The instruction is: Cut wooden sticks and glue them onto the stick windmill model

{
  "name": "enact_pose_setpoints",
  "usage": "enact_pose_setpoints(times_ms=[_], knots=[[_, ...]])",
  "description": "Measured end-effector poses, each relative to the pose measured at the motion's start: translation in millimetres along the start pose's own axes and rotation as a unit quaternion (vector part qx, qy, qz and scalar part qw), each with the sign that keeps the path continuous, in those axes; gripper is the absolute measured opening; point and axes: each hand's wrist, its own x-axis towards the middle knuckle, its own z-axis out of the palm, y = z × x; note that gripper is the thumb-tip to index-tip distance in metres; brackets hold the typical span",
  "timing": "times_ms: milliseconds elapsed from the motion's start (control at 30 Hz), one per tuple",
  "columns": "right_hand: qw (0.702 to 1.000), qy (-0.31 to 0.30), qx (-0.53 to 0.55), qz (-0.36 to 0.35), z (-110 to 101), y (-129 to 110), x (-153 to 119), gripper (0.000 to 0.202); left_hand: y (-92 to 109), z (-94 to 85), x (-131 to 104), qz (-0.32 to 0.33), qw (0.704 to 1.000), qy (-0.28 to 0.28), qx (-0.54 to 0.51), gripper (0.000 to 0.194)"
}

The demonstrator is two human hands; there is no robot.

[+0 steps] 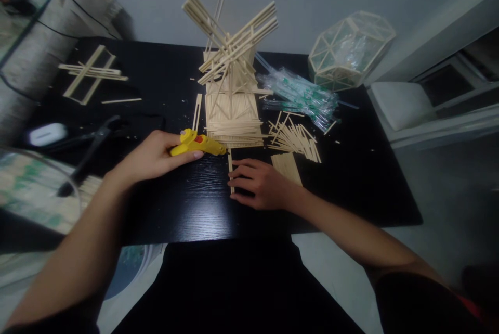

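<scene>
My left hand (158, 154) is closed around a yellow hot glue gun (202, 144), its nozzle pointing right at the top end of a thin wooden stick (230, 157). That stick lies upright in the view on the dark table, and it may be two sticks side by side. My right hand (259, 184) holds it down from the right with the fingertips along its length. Just beyond both hands stands a windmill model (230, 79) built of wooden sticks, with crossed blades. A row of loose sticks (234, 132) lies across its front base.
Right of the model lie a pile of short sticks (298, 139), a flat stick panel (286, 167) and plastic-wrapped packets (300, 94). A geometric stick frame (351, 53) stands at the back right. Crossed stick pieces (91, 74) and a white case (48, 135) are at left on the black table (187, 209).
</scene>
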Motion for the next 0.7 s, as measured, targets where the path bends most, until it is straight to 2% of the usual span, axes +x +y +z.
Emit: enact_pose_setpoints(times_ms=[133,333,533,700], knots=[[1.0,0.005,-0.006,-0.002,0.3,-0.1,-0.2,0.018,1.7,0.2,-1.0,0.006,1.0,-0.023,-0.013,0.046],[1.0,0.017,-0.006,-0.014,0.8,0.2,-0.4,0.019,6.3,1.0,2.9,-0.004,0.999,0.022,0.031,0.055],[1.0,0.018,-0.01,-0.015,1.0,0.4,-0.2,0.019,2.7,3.5,3.5,0.014,0.999,0.027,0.031,0.052],[1.0,0.016,-0.004,-0.014,0.3,0.2,0.0,0.017,1.4,1.4,0.7,0.018,0.999,-0.024,-0.01,0.048]])
